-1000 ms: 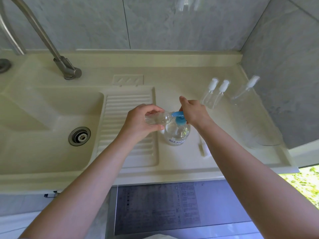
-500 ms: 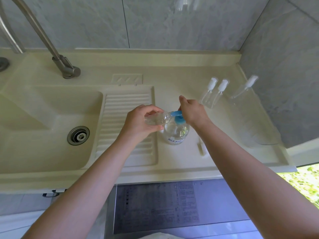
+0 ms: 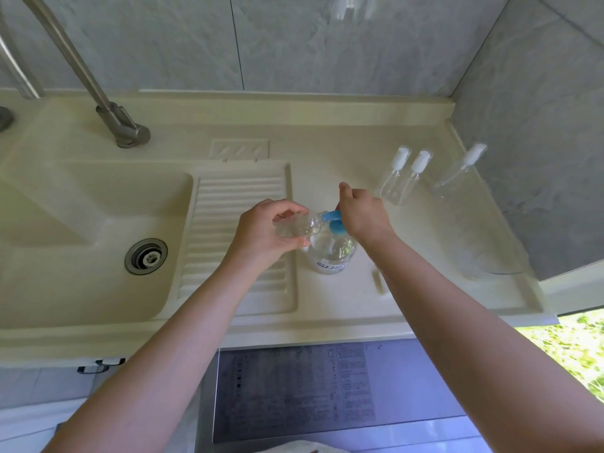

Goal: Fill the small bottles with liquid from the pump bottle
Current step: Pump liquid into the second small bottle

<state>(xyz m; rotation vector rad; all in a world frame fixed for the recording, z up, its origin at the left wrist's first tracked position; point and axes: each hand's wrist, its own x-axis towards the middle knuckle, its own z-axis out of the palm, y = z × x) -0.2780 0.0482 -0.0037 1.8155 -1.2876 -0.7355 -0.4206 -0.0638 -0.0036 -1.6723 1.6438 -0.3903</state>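
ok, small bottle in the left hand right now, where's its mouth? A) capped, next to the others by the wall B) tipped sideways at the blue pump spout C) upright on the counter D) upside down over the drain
B: the left hand holds the small bottle on its side with its mouth at the blue spout of the pump bottle, while the right hand rests on the pump head.

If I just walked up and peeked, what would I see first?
Two hands meet in the middle of the counter: the left hand holds a small clear bottle tipped against the blue spout of the pump bottle, and the right hand rests on the pump. Behind them, by the right wall, stand three more small bottles with white tops.
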